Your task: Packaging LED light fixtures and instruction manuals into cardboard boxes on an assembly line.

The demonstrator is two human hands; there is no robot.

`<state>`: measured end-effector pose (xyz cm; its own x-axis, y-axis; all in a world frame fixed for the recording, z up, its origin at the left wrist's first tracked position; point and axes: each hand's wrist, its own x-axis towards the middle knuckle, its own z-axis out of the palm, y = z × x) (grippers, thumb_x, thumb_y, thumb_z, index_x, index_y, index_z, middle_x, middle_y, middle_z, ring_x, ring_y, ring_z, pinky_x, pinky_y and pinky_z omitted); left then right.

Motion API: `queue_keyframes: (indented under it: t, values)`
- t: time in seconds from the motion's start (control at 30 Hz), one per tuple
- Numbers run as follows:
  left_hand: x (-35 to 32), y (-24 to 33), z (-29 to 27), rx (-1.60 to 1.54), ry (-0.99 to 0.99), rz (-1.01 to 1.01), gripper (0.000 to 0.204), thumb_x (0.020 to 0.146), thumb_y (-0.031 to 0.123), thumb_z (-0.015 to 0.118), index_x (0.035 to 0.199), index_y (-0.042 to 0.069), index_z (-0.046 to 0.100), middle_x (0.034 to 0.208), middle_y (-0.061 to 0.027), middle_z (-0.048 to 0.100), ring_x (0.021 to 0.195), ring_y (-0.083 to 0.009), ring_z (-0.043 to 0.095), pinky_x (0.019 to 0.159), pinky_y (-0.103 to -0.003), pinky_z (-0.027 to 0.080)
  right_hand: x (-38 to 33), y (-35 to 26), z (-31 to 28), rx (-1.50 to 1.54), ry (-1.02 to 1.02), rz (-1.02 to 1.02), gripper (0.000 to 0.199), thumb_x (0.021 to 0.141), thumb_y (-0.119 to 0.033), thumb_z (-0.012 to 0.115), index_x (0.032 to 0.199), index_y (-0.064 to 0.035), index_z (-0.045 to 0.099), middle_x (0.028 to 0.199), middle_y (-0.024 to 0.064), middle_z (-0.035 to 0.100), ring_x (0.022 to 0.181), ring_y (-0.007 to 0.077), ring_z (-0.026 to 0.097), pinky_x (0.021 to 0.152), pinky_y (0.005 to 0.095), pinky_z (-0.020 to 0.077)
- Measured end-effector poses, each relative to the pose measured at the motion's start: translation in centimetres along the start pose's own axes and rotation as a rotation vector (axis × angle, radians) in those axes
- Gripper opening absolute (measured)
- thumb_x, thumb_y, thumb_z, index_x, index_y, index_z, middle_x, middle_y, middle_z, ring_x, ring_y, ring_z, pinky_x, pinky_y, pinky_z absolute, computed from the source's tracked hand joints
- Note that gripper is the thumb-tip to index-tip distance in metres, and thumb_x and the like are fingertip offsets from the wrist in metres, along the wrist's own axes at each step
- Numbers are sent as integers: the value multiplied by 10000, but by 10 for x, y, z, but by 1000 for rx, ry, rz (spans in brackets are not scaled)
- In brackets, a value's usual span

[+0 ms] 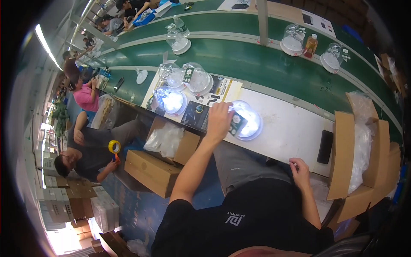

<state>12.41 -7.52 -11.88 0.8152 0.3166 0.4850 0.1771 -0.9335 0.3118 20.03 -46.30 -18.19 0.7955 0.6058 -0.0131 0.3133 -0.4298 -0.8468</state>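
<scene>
My left hand (219,121) rests on a lit, round dome lamp (248,121) standing on the white worktop (291,132), with its fingers over the lamp's left side and a dark hang tag (236,123). Near the worktop's front edge is my right hand (299,169), fingers curled, pinching something small that I cannot make out. A second lit dome lamp (170,101) stands further left, with clear unlit domes (198,79) behind it. Dark printed cards (195,114) lie between the lamps.
A green conveyor belt (265,64) runs behind the worktop carrying more domes (293,40) and an orange bottle (311,46). A black phone (325,146) lies at right beside open cardboard boxes (359,158) lined with plastic. Below left are boxes (152,171) and a seated person with yellow tape (114,147).
</scene>
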Motion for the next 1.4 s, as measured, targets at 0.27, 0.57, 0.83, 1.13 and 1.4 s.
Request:
queue_keyframes:
  t: [0.27, 0.57, 0.83, 1.13, 1.4]
  values:
    - [1, -92, -37, 284, 1, -5, 249, 868, 110, 690, 1096, 47, 611, 980, -115, 615, 963, -317, 573, 824, -428, 432, -4, 9, 1, -3, -16, 17, 101, 914, -27, 653, 1003, 19, 664, 1000, 155, 681, 870, 299, 673, 719, 342, 555]
    - [1, -164, -61, 469, 16, -130, 236, 865, 156, 693, 1079, 85, 621, 1001, -99, 624, 1009, -302, 579, 841, -436, 440, -3, 13, 2, -15, -21, 28, 105, 917, -50, 660, 996, 18, 661, 999, 147, 680, 865, 297, 670, 723, 343, 553]
    - [0, -165, -59, 322, 26, -205, 203, 899, 141, 685, 1072, 47, 635, 993, -135, 652, 959, -346, 592, 834, -450, 460, -5, 20, 4, -25, -54, 68, 117, 920, -66, 662, 1005, 14, 663, 1007, 145, 680, 863, 296, 663, 739, 344, 536]
    - [-11, -173, -52, 322, 128, -296, 233, 892, 168, 690, 1087, 52, 637, 1026, -126, 651, 989, -336, 596, 853, -449, 460, 4, 16, 6, -11, -82, 75, 118, 923, -66, 653, 1004, 18, 664, 988, 140, 684, 853, 291, 665, 737, 344, 535]
    - [-40, -173, -33, 70, 537, -418, 293, 981, 163, 583, 1221, 1, 536, 941, -139, 622, 881, -264, 585, 805, -412, 472, 2, 21, 6, -15, -88, 76, 121, 928, -73, 649, 1006, 18, 666, 980, 147, 682, 843, 291, 665, 738, 345, 533]
